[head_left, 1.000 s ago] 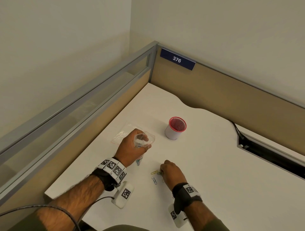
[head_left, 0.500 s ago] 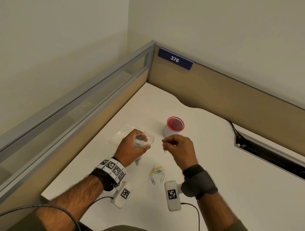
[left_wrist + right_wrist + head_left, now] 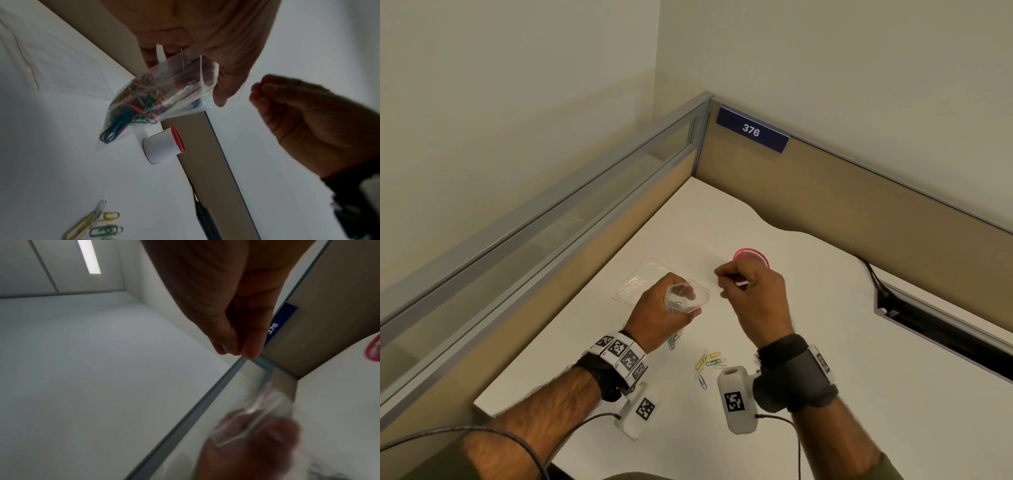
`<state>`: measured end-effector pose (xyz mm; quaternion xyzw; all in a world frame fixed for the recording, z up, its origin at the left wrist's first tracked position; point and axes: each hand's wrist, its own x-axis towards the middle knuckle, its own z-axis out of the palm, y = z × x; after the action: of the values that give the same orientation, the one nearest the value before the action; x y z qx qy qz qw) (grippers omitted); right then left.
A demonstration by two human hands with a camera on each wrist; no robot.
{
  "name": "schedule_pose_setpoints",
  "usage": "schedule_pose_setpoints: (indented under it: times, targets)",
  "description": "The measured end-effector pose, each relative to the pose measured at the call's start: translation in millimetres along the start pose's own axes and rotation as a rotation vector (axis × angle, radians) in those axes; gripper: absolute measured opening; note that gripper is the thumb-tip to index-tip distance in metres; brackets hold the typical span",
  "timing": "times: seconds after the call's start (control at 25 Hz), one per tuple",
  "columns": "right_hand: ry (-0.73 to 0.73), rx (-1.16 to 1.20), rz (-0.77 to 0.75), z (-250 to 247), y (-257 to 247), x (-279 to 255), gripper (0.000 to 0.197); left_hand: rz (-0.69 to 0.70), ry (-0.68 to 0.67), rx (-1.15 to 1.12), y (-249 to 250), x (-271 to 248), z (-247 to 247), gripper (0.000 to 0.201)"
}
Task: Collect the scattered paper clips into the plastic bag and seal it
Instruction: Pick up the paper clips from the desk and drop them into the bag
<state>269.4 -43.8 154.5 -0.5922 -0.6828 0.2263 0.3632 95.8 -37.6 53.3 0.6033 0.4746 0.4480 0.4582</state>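
My left hand (image 3: 657,311) grips a clear plastic bag (image 3: 690,298) just below its open mouth, held above the white desk (image 3: 859,377). Several coloured paper clips fill the bag's bottom (image 3: 131,104). My right hand (image 3: 722,284) is raised just right of the bag's mouth, thumb and fingertips (image 3: 246,352) pinched together on what looks like a small pale paper clip, which is barely visible. Several loose clips (image 3: 709,363) in yellow, green and blue lie on the desk between my wrists, and show in the left wrist view (image 3: 98,222).
A second, flat clear bag (image 3: 640,284) lies on the desk behind my left hand. A white cup with a red rim (image 3: 751,257) stands behind my right hand. Partition walls close the left and back edges. A dark cable slot (image 3: 928,329) runs along the right.
My right hand has lifted from the loose clips on the desk and moved up and back to the bag's mouth. My left hand has kept the bag in place.
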Motion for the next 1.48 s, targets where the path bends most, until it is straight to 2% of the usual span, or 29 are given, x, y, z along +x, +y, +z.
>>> schedule_pose_setpoints:
  times: [0.08, 0.16, 0.24, 0.32, 0.4, 0.52, 0.64, 0.8, 0.88, 1.04, 1.28, 1.48]
  targets:
    - [-0.024, -0.09, 0.054, 5.0, 29.0, -6.9, 0.014, -0.011, 0.013, -0.011, -0.6, 0.2, -3.7, 0.033]
    - [-0.177, -0.199, 0.122, 25.9, 60.6, -22.1, 0.012, -0.013, 0.02, -0.018, -0.2, 0.9, -6.0, 0.035]
    - [-0.376, -0.278, 0.144, 54.3, 82.2, -40.2, 0.022, -0.009, 0.024, -0.008, 0.2, 1.9, -6.7, 0.034]
    - [-0.554, -0.398, 0.08, 80.4, 91.5, -56.4, 0.028, -0.022, 0.019, -0.005, -0.9, 3.5, -7.1, 0.035]
    - [-0.636, -0.494, -0.033, 94.5, 97.5, -67.1, 0.027, -0.03, 0.01, -0.004, -2.3, 3.5, -6.6, 0.036]
    - [-0.614, -0.564, -0.069, 87.4, 114.8, -70.9, 0.019, -0.025, 0.02, 0.007, -2.9, 2.2, -7.8, 0.034]
    - [-0.555, -0.544, 0.04, 65.4, 135.5, -73.5, 0.019, -0.02, 0.038, 0.006, -4.2, 2.0, -11.3, 0.034]
    - [-0.363, -0.448, 0.231, 37.8, 150.9, -72.2, 0.03, -0.02, 0.042, 0.002, -5.8, 4.1, -9.0, 0.033]
    - [-0.422, -0.479, 0.259, 39.1, 151.5, -76.2, 0.036, -0.024, 0.034, -0.007, -5.4, 3.4, -5.4, 0.034]
    - [-0.525, -0.56, 0.16, 57.0, 139.9, -96.8, 0.035, -0.034, 0.016, -0.011, -4.0, 3.2, -1.5, 0.036]
    - [-0.666, -0.577, 0.023, 44.6, 142.4, -101.9, 0.053, -0.036, 0.037, -0.009, -6.0, 2.4, -7.1, 0.036]
    - [-0.627, -0.648, -0.069, 53.0, 138.6, -100.8, 0.024, -0.022, 0.027, -0.009, -4.6, 2.7, -2.1, 0.036]
